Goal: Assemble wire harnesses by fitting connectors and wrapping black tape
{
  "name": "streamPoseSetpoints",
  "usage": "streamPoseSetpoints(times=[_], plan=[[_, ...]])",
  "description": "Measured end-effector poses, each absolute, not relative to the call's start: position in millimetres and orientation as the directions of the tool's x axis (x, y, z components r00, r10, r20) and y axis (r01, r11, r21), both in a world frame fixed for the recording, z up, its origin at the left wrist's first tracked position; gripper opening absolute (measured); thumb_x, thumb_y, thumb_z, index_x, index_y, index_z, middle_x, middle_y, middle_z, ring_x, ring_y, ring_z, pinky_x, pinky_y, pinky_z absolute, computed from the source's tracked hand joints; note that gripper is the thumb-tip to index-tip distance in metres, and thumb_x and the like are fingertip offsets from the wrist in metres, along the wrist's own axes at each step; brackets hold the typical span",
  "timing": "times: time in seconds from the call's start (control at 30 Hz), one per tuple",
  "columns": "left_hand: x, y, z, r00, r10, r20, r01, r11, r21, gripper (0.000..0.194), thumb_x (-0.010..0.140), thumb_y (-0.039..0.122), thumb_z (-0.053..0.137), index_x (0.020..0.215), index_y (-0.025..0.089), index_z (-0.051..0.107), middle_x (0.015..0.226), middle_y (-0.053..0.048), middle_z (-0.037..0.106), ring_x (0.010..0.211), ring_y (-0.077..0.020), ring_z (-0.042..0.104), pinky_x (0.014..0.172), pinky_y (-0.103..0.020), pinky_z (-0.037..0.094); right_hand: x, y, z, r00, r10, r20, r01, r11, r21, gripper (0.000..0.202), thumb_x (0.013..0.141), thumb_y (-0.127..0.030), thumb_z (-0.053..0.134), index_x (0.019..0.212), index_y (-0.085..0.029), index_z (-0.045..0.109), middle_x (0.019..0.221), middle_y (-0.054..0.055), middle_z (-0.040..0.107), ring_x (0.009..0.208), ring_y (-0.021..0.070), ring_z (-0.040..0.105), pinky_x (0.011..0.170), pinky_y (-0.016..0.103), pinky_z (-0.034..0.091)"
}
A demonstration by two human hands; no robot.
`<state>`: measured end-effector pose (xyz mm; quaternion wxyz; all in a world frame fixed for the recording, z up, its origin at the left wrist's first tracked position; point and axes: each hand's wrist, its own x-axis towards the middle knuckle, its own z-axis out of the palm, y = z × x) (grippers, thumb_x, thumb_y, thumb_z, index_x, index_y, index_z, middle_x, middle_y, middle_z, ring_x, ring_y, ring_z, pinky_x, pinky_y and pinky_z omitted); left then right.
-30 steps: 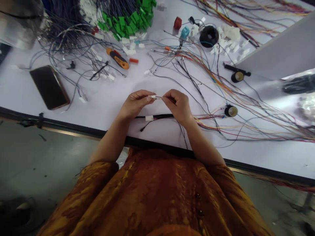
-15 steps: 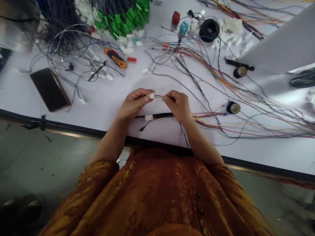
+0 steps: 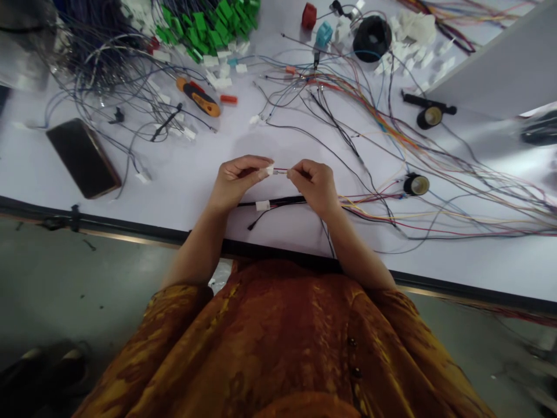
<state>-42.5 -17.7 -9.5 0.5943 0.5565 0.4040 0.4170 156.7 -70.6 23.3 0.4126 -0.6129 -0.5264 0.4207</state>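
Observation:
Between thumb and fingers, my left hand [image 3: 237, 180] pinches a small white connector [image 3: 270, 170]. My right hand [image 3: 314, 183] is closed on thin wires [image 3: 282, 171] just right of the connector, and its fingertips are a short gap away from it. Whether the wire ends sit inside the connector is too small to tell. Below the hands, a black cable bundle [image 3: 287, 201] with a second white connector [image 3: 263, 205] lies on the table, passing under my right wrist. A short black lead [image 3: 257, 220] branches off near it.
A phone [image 3: 83, 158] lies at the left, with an orange-black screwdriver [image 3: 201, 98] farther back. Green connectors [image 3: 209, 29] are piled at the back. Loose coloured wires [image 3: 383, 130], black tape [image 3: 372, 39] and two small black rolls [image 3: 416, 184] occupy the right side.
The view has shifted slightly, so the table items appear a little displaced. Both hands keep their grips, and the connector and wires between them look nearly the same.

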Motion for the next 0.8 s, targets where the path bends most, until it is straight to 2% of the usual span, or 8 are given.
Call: streamPoseSetpoints(times=[0.17, 0.4, 0.6, 0.8], plan=[[-38.6, -20.3, -4.0, 0.284, 0.955, -0.090, -0.044, 0.107, 0.993, 0.016, 0.071, 0.032, 0.090, 0.083, 0.024, 0.082, 0.101, -0.004, 0.079, 0.103, -0.0212, 0.072, 0.101, -0.037, 0.057, 153.0, -72.4, 26.2, 0.077, 0.991, -0.112, 0.235, -0.128, -0.964, 0.020, 0.087, -0.029, 0.063, 0.071, -0.018, 0.061, 0.058, -0.004, 0.049, 0.056, 0.0079, 0.039, 0.054, 0.025, 0.032], [-36.6, -22.9, -3.1, 0.254, 0.962, -0.103, -0.078, 0.126, 0.989, 0.013, 0.070, 0.020, 0.089, 0.080, 0.024, 0.081, 0.099, -0.003, 0.077, 0.104, -0.0218, 0.072, 0.098, -0.037, 0.057, 151.8, -73.0, 22.6, 0.097, 0.980, -0.172, 0.168, -0.186, -0.968, 0.018, 0.086, -0.027, 0.062, 0.070, -0.018, 0.060, 0.054, -0.006, 0.046, 0.052, 0.0068, 0.038, 0.050, 0.023, 0.029], [-34.8, -21.0, -12.5, 0.264, 0.961, -0.087, -0.140, 0.127, 0.982, 0.015, 0.068, 0.028, 0.090, 0.079, 0.026, 0.081, 0.099, -0.001, 0.077, 0.100, -0.0204, 0.072, 0.097, -0.038, 0.058, 149.8, -76.7, 17.6, 0.130, 0.984, -0.122, 0.187, -0.145, -0.972, 0.020, 0.086, -0.029, 0.063, 0.069, -0.017, 0.060, 0.058, -0.005, 0.047, 0.056, 0.0075, 0.037, 0.055, 0.025, 0.032], [-32.4, -28.1, -3.9, 0.305, 0.950, -0.063, -0.001, 0.066, 0.998, 0.012, 0.071, 0.028, 0.088, 0.080, 0.027, 0.081, 0.101, -0.001, 0.077, 0.101, -0.0202, 0.071, 0.097, -0.037, 0.057, 140.3, -79.5, 12.9, 0.125, 0.990, -0.059, 0.249, -0.089, -0.964, 0.022, 0.089, -0.028, 0.060, 0.070, -0.018, 0.058, 0.061, -0.004, 0.051, 0.060, 0.0089, 0.041, 0.061, 0.026, 0.035]])
